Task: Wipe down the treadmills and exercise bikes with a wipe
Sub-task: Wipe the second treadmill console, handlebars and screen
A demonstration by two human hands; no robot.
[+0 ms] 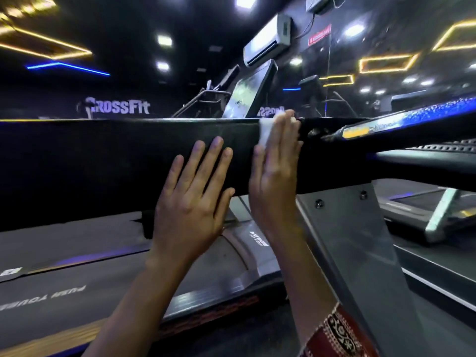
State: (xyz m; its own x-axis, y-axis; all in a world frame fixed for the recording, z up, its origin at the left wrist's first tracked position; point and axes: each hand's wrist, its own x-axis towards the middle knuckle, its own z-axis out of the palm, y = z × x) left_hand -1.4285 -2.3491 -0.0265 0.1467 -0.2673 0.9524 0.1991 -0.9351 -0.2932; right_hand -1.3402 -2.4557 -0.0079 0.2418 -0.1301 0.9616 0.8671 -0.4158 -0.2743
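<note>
A wide black side rail (116, 161) of a treadmill crosses the view from left to right. My right hand (277, 171) lies flat against it, pressing a white wipe (265, 131) onto the rail near its top edge; only part of the wipe shows past my fingers. My left hand (192, 199) rests flat on the same rail just to the left, fingers spread, holding nothing. Below the rail lies the treadmill's grey belt deck (77, 276) with white lettering.
A grey support post (360, 253) angles down to the right of my right arm. Another treadmill (438, 210) stands at the right. Consoles (247, 94) rise behind the rail, with an air-conditioning unit (268, 39) on the mirrored wall above.
</note>
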